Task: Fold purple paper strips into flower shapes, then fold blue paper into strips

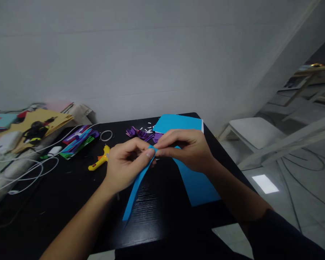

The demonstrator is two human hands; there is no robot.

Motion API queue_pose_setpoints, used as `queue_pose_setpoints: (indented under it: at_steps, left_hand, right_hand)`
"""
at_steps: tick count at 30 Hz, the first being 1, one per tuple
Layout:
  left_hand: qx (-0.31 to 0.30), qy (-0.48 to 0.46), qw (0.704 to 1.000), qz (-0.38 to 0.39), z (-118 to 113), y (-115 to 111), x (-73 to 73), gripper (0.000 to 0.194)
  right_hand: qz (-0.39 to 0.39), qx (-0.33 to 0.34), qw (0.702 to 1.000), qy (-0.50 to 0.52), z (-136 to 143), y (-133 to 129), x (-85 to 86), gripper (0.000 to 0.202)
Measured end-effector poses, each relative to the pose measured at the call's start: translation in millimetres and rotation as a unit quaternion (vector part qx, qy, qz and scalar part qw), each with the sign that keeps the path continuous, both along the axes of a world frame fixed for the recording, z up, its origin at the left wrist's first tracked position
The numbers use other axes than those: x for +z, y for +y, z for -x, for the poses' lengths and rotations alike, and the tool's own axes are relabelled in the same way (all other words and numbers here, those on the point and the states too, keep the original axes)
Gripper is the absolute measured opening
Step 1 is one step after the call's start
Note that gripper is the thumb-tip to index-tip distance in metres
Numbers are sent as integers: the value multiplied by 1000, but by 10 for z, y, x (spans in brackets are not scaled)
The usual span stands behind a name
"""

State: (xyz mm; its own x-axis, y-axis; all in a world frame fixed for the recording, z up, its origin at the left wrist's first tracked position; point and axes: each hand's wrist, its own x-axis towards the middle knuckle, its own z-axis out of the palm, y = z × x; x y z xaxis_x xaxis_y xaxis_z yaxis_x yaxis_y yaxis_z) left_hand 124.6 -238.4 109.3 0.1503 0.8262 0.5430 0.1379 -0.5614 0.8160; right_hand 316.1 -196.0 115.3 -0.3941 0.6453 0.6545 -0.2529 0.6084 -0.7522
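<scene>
A narrow strip of blue paper (135, 189) hangs down toward the table from between my hands. My left hand (128, 160) pinches its upper end between thumb and fingers. At that same end the fingertips of my right hand (185, 148) are closed on the strip, touching the left thumb. Beneath my right hand lies a larger piece of blue paper (199, 184), partly hidden by the hand and wrist. Behind it rests a blue sheet (178, 123) with a white edge. Crumpled purple paper pieces (141, 133) and small white scraps (148, 129) lie beyond my fingers.
A yellow glue gun (104, 159) lies left of my left hand, near a grey ring (106, 135). Colourful packets (79, 141), white cables (40, 164) and yellow envelopes (47, 121) crowd the left side of the black table (70, 195). A white chair (253, 131) stands to the right.
</scene>
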Motion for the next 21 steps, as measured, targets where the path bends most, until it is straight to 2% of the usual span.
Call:
queue_pose_setpoints:
  at_steps: [8, 21]
  left_hand:
    - [19, -7, 1000, 12, -15, 13, 5, 22]
    - [22, -7, 1000, -7, -21, 15, -17, 18]
  right_hand:
    - [15, -5, 1000, -27, -24, 2, 9, 12]
    - [28, -19, 999, -1, 12, -5, -25, 9]
